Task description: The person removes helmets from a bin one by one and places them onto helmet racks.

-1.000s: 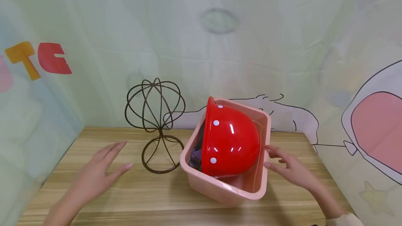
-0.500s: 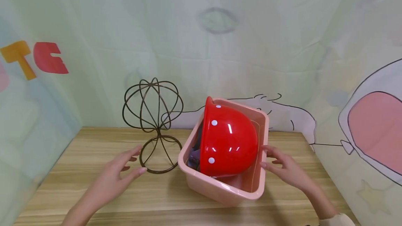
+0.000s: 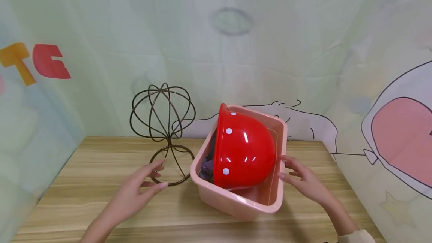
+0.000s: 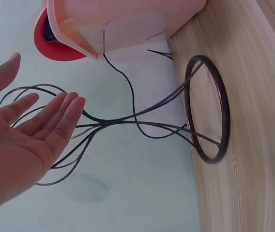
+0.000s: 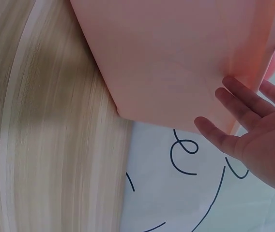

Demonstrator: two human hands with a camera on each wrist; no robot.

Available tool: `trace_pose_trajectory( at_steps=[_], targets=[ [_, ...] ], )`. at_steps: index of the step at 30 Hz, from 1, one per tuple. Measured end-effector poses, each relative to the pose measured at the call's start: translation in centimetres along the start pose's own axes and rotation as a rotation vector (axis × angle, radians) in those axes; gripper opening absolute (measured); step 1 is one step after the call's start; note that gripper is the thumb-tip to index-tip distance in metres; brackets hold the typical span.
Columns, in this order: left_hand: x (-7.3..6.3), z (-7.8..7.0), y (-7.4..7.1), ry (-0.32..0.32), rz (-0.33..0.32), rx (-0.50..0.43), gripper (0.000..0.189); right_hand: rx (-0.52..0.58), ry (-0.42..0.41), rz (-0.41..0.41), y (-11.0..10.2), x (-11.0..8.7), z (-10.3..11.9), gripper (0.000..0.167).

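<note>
A red helmet (image 3: 248,147) with white dots lies on its side in a pink plastic bin (image 3: 226,204), its opening facing left. Dark purple-grey straps or lining (image 3: 207,171) show at that opening. My right hand (image 3: 305,185) is at the bin's right edge, index finger and thumb at the rim; in the right wrist view its other fingers spread loosely along the outer wall (image 5: 157,63). To the left of the bin stands a dark wire stand (image 3: 169,138), a globe-shaped cage over a ring base. My left hand (image 3: 133,194), fingers relaxed, hovers before that base and holds nothing.
Everything stands on a wood-grain table (image 3: 162,222). A pale green printed cloth (image 3: 189,29) hangs behind the table and along both sides. The wire stand is close to the cloth, and the bin sits just right of it.
My left hand has moved right, from the left part of the table to in front of the stand's base. The right hand stays at the bin's edge. The view has shifted slightly.
</note>
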State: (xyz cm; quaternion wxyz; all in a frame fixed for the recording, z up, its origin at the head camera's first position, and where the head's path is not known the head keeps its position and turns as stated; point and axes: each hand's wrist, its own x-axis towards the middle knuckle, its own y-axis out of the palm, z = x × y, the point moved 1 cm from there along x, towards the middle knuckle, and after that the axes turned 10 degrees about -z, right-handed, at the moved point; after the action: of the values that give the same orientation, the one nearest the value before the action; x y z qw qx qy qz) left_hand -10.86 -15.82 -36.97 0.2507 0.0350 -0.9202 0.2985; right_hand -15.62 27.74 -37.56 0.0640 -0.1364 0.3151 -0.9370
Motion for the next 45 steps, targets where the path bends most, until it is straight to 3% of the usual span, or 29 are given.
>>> trace_pose_trajectory(
  at_steps=[4, 9, 17, 32, 45],
  targets=[
    [0.5, -0.4, 0.7, -0.003, 0.014, -0.021, 0.052, -0.002, -0.008, -0.011, 0.1, 0.0, 0.0, 0.050],
    [1.4, -1.3, 1.6, -0.053, 0.067, -0.066, 0.053, 0.009, 0.004, -0.016, 0.2, 0.1, -0.1, 0.050],
    [3.3, -3.2, 3.6, -0.097, 0.111, -0.223, 0.056, 0.035, 0.033, -0.028, 0.3, 0.2, -0.2, 0.051],
    [5.7, -4.9, 6.4, -0.190, 0.166, -0.202, 0.062, 0.065, 0.047, -0.036, 0.5, 0.0, -0.2, 0.050],
    [7.8, -6.0, 8.3, -0.183, 0.198, -0.206, 0.063, 0.062, 0.037, -0.039, 0.4, 0.0, -0.3, 0.050]
  ],
)
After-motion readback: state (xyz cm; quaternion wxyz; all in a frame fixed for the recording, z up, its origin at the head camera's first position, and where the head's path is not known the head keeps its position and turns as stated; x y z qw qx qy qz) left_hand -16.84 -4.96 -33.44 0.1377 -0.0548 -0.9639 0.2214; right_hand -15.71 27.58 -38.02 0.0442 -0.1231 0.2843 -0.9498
